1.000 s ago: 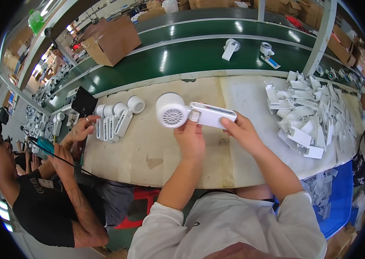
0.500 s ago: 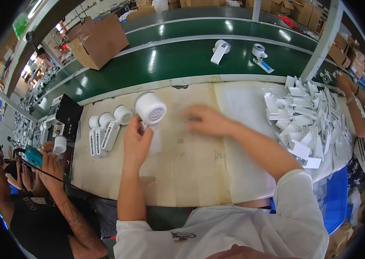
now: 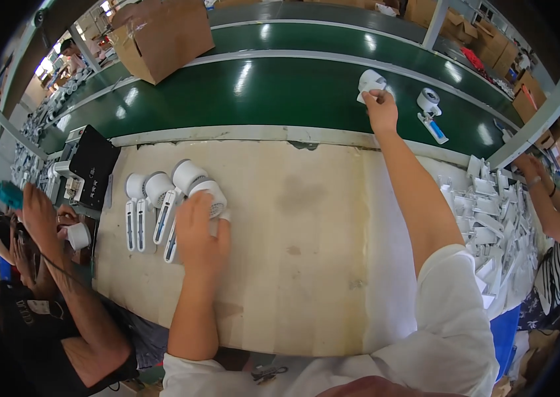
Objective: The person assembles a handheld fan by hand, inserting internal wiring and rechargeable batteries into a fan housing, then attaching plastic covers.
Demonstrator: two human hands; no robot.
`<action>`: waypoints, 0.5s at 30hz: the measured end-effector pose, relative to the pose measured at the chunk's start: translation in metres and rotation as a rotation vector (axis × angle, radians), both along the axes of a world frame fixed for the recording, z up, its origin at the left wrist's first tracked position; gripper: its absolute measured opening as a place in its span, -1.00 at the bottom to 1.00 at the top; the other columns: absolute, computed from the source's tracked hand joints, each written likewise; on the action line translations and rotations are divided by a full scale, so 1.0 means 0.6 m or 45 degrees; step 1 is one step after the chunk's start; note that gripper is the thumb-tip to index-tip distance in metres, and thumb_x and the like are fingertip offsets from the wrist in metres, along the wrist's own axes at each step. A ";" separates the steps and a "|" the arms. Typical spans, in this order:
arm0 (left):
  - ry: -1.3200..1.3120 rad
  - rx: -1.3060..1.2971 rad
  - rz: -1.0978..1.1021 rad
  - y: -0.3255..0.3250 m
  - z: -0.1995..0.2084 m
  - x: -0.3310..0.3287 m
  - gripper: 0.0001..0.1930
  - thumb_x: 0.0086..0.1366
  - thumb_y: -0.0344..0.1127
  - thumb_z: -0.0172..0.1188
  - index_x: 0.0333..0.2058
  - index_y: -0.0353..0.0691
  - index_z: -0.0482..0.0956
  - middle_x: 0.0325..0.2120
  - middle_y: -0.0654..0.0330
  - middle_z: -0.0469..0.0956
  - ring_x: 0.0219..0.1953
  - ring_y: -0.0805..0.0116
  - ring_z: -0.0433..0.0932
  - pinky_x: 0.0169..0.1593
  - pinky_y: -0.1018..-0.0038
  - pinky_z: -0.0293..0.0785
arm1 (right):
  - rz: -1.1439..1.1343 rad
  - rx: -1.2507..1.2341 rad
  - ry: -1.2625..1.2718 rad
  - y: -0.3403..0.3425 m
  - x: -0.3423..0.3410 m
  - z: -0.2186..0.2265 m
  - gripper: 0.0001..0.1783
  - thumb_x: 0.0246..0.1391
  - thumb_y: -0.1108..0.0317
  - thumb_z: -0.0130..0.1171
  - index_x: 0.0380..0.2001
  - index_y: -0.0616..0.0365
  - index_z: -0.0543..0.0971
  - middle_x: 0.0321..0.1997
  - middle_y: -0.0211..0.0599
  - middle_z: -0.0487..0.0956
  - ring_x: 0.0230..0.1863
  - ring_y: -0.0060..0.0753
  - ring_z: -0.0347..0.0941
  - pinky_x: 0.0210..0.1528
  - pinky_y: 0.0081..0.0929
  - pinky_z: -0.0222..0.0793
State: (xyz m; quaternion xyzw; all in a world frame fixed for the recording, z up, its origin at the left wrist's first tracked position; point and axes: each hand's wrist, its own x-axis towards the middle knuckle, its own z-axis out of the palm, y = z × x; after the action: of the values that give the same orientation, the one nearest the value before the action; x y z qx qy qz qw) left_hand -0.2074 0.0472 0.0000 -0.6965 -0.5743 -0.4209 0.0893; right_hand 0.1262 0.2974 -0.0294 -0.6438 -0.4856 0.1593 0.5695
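Observation:
At the left of the table, several white handheld devices with round drum heads and slotted handles (image 3: 140, 225) lie in a row. My left hand (image 3: 202, 235) is closed around the rightmost white device (image 3: 212, 192), which has a grille in its head; the palm and fingers hide part of its handle. My right arm reaches far out over the green belt. There my right hand (image 3: 382, 109) pinches another white drum-headed device (image 3: 371, 81), mostly above the fingers. Right of that hand, a similar device with a blue strip in its handle (image 3: 429, 106) lies on the belt.
A heap of white plastic parts (image 3: 492, 225) covers the table's right end. A cardboard box (image 3: 161, 40) stands on the belt at the far left, behind a black machine (image 3: 88, 169). A co-worker at the left holds a teal tool (image 3: 10, 195); another person's arm (image 3: 545, 182) shows at right.
My left hand has lowered its device to the right end of the row. The right hand has gone from above the table to a device on the belt. The view has shifted.

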 end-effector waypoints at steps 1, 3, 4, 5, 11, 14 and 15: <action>-0.019 0.043 -0.126 0.001 -0.006 0.011 -0.61 -0.09 -0.55 0.14 -0.18 -0.35 0.44 -0.19 -0.03 0.44 -0.19 0.07 0.44 -0.14 0.27 0.38 | -0.010 0.005 -0.007 -0.013 0.008 0.005 -0.68 -0.13 0.23 0.20 -0.31 0.19 0.50 -0.45 -0.25 0.50 -0.41 -0.33 0.42 -0.25 -0.44 0.32; -0.266 -0.076 -0.324 -0.010 -0.021 0.031 -0.62 -0.01 -0.54 0.12 -0.14 -0.35 0.41 -0.20 0.00 0.46 -0.20 0.14 0.46 -0.17 0.35 0.41 | 0.101 0.206 0.027 -0.057 0.001 0.020 -0.75 -0.16 0.30 0.21 -0.41 0.19 0.45 -0.52 -0.32 0.41 -0.48 -0.42 0.31 -0.34 -0.47 0.28; -0.510 -0.208 -0.526 -0.018 -0.028 0.044 -0.64 0.07 -0.54 0.11 -0.09 -0.35 0.39 -0.21 0.03 0.48 -0.21 0.22 0.48 -0.19 0.43 0.43 | 0.151 0.303 -0.039 -0.083 -0.003 0.028 -0.83 -0.14 0.40 0.15 -0.43 0.19 0.42 -0.44 -0.31 0.40 -0.47 -0.44 0.28 -0.40 -0.51 0.24; -0.883 -0.450 -0.649 -0.024 -0.031 0.055 -0.66 0.14 -0.47 0.07 -0.07 -0.35 0.37 -0.19 0.04 0.46 -0.21 0.27 0.48 -0.22 0.46 0.45 | 0.166 0.307 -0.039 -0.123 -0.019 0.046 -0.83 -0.14 0.40 0.15 -0.43 0.19 0.42 -0.44 -0.31 0.40 -0.47 -0.44 0.28 -0.40 -0.51 0.24; -1.862 -0.805 -0.845 -0.028 0.018 0.165 -0.61 0.33 -0.12 -0.15 -0.04 -0.32 0.30 -0.08 0.03 0.39 -0.18 0.28 0.49 -0.19 0.37 0.46 | 0.454 0.598 -0.836 -0.395 -0.073 0.111 -0.83 -0.14 0.52 0.16 -0.40 0.15 0.46 -0.23 -0.22 0.43 -0.34 -0.20 0.39 -0.33 -0.45 0.35; -2.080 -1.074 -0.961 -0.047 0.051 0.201 -0.61 0.33 -0.08 -0.17 -0.08 -0.31 0.32 -0.11 0.02 0.42 -0.19 0.25 0.50 -0.15 0.33 0.46 | 0.697 0.870 -1.149 -0.484 -0.066 0.091 -0.73 -0.29 0.46 0.21 -0.38 0.08 0.51 -0.21 -0.25 0.46 -0.33 -0.21 0.40 -0.30 -0.38 0.38; -1.964 -1.195 -0.958 -0.056 0.056 0.207 -0.61 0.33 -0.09 -0.18 -0.10 -0.30 0.32 -0.14 0.02 0.44 -0.19 0.22 0.50 -0.13 0.32 0.45 | 0.783 0.959 -1.202 -0.508 -0.068 0.088 -0.70 -0.34 0.43 0.21 -0.37 0.05 0.53 -0.22 -0.27 0.47 -0.33 -0.22 0.40 -0.30 -0.37 0.39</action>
State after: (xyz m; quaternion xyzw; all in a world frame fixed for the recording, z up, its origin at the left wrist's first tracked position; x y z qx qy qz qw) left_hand -0.0831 0.0135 0.0339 -0.3325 -0.3246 -0.4906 -0.7372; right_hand 0.0856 -0.0077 0.0234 -0.2346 -0.8657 -0.1642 0.4105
